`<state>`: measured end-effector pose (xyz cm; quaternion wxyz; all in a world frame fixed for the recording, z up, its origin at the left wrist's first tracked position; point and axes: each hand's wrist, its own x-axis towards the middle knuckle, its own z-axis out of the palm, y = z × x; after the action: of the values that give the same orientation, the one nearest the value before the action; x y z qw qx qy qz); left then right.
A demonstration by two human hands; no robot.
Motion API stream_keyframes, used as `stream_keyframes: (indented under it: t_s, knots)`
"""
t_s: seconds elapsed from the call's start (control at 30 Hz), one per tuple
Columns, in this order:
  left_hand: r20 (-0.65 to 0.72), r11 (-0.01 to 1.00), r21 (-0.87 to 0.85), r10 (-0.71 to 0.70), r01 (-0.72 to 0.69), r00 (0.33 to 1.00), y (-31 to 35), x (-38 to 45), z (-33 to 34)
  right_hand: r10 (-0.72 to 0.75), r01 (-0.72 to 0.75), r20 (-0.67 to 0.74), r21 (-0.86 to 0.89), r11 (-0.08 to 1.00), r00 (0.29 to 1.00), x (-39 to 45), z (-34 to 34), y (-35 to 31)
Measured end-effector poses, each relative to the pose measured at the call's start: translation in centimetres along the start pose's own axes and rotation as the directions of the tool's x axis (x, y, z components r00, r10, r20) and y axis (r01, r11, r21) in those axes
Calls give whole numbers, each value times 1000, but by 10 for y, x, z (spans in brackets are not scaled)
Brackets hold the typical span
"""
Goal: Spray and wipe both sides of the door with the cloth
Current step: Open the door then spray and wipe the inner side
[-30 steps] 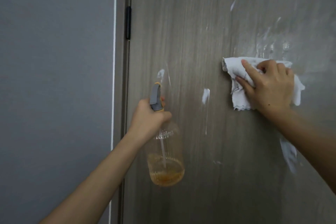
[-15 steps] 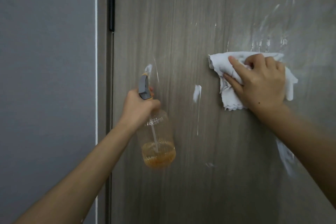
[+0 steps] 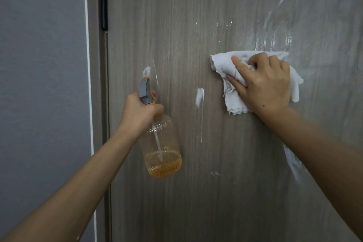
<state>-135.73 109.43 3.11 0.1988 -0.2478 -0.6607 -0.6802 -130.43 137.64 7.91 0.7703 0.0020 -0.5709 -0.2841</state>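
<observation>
Head view: the right hand [image 3: 263,84] presses the white cloth [image 3: 235,102] flat against the door [image 3: 176,25], its fingers bunched into the fabric and gripping it, right of the door's middle. Wet streaks and smears shine above and to the right of the cloth, so that patch looks sprayed and partly wiped. The left hand [image 3: 141,112] grasps the neck of the spray bottle [image 3: 161,147], fingers curled round it below the grey trigger head; the nozzle points at the door, and the bottle holds only a low layer of amber liquid. Two white foam blobs [image 3: 200,96] sit untouched between bottle and cloth, one with a thin run below it, and another smear trails under the right forearm. The hinge [image 3: 104,9] and the frame stand at the left beside a grey wall [image 3: 39,84]. As a judgement, this face is about midway: foam remains to wipe, the lower panel looks dry, and the other side is not shown
</observation>
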Motion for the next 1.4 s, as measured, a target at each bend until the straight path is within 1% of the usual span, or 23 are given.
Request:
stream_keyframes:
  t_s: [0.1,0.3,0.5,0.57,0.7,0.73,0.8,0.87,0.9,0.97,1.07,1.13,1.2,1.23,1.27,1.4]
  knots:
    - [9,1000,-23,5,-5,1000,0,-1,3,0,0,1,-3,1000,1000,0,-1,0]
    - [-18,1000,23,12,-11,1000,-10,-1,4,-9,8,-14,-19,1000,1000,1,-1,0]
    - [14,997,22,74,-74,997,-13,-29,8,-24,24,-22,-24,999,999,5,-3,-1]
    - [25,997,22,78,-78,997,-19,-52,10,-36,36,1,-19,999,999,7,-4,-1]
    - [62,997,1,80,-80,995,-38,-108,21,-41,38,110,30,999,993,10,-14,-2]
    - [73,997,0,74,-74,995,-45,-121,24,-40,36,104,40,999,994,10,-21,-2]
    - [106,999,-7,35,-35,994,-62,-144,31,-58,57,8,79,995,998,-5,-42,-6]
    - [121,1000,17,-11,9,993,-81,-165,40,-83,98,-85,187,977,993,-35,-77,-12]
    - [120,999,33,-33,30,992,-90,-174,45,-96,115,-94,225,968,991,-56,-98,-14]
    - [122,997,44,-73,68,990,-104,-191,57,-142,145,-32,254,956,989,-107,-145,-13]
    - [133,991,79,-118,108,984,-120,-210,72,-266,226,148,240,944,953,-196,-198,3]
    - [159,987,69,-154,145,975,-128,-218,81,-293,226,292,243,943,910,-246,-208,20]
    - [181,983,81,-180,167,967,-135,-220,90,-297,213,410,239,948,862,-279,-201,35]
    - [180,980,90,-189,175,965,-138,-220,94,-302,219,437,231,948,847,-290,-195,41]
    - [176,980,95,-189,174,966,-140,-219,98,-306,229,433,221,948,848,-298,-188,45]
    - [172,985,94,-157,143,972,-147,-215,111,-334,276,359,205,939,871,-311,-175,50]
